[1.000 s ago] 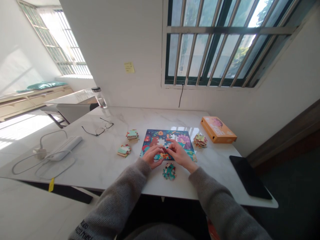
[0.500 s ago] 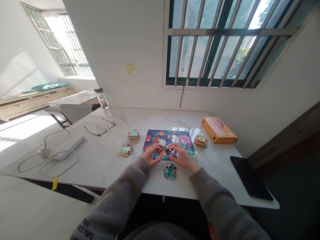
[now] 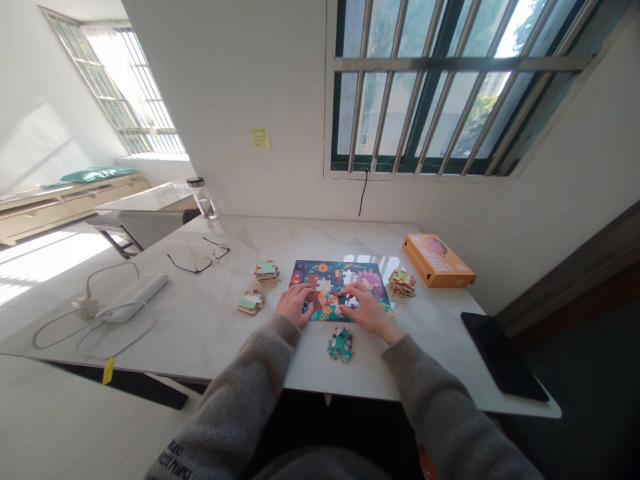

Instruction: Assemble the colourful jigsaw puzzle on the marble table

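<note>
Marble tabletop [image 3: 200, 327] is stretching out before a person in a grey knit sweater [image 3: 440, 413], whose cuffs are reaching the table edge; lettering on the left sleeve [image 3: 175, 460] is too cut off to read. Nearest the edge, one loose heap of jigsaw pieces [image 3: 341, 345] is lying just below the puzzle. The left hand [image 3: 295, 305] is resting with spread fingers on the lower-left part of the jigsaw puzzle [image 3: 340, 280], and the right hand [image 3: 365, 310] is pressing its fingertips [image 3: 343, 291] near the puzzle's middle, beside unfilled gaps; whether they are pinching a piece, I cannot tell. Three stacks of pieces are sitting around the puzzle: two to the left [image 3: 250, 302] [image 3: 267, 273], one to the right [image 3: 403, 283]. Farther out, an orange puzzle box [image 3: 439, 261], a black tablet [image 3: 503, 357], a pair of glasses [image 3: 203, 257], a white power strip [image 3: 133, 297] and a water bottle [image 3: 203, 198] are lying about. A yellow sticky note [image 3: 260, 139], its writing too small to read, is clinging to the wall beside a barred window [image 3: 450, 87].
</note>
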A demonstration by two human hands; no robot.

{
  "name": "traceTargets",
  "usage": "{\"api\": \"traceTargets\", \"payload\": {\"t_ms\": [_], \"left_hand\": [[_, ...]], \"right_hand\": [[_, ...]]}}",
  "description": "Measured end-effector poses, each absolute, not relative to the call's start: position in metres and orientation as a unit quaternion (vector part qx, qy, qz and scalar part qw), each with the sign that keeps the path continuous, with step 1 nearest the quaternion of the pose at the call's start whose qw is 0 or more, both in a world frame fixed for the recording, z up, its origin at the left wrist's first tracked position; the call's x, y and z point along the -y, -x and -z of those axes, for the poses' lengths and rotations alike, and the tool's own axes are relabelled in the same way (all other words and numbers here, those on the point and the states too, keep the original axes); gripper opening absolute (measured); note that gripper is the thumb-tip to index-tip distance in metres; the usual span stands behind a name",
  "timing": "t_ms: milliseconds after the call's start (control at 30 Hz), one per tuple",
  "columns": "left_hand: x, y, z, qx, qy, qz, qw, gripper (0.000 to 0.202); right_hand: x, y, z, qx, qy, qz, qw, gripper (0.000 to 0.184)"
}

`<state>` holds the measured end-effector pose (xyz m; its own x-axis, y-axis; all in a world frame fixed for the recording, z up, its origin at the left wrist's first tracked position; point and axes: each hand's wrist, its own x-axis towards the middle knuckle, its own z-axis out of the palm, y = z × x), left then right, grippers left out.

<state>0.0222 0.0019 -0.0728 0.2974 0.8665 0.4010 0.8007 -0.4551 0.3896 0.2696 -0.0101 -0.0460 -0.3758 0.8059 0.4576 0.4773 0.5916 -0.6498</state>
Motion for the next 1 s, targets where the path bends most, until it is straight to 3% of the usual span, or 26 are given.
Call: {"api": "traceTargets", "payload": {"t_ms": [200,567,1000], "left_hand": [[-0.003,-0.022,0.074,-0.558,-0.803,-0.201,0.055,0.033],[-0.002,-0.022,0.071,-0.570,-0.796,-0.192,0.068,0.032],[-0.012,-0.023,0.059,-0.568,-0.806,-0.158,0.049,0.023]], "right_hand": [[-0.024,-0.275,0.040,0.815,0.408,-0.164,0.378,0.021],[-0.053,-0.231,0.065,0.833,0.477,-0.080,0.269,0.020],[-0.053,-0.231,0.076,0.843,0.483,-0.049,0.234,0.027]]}}
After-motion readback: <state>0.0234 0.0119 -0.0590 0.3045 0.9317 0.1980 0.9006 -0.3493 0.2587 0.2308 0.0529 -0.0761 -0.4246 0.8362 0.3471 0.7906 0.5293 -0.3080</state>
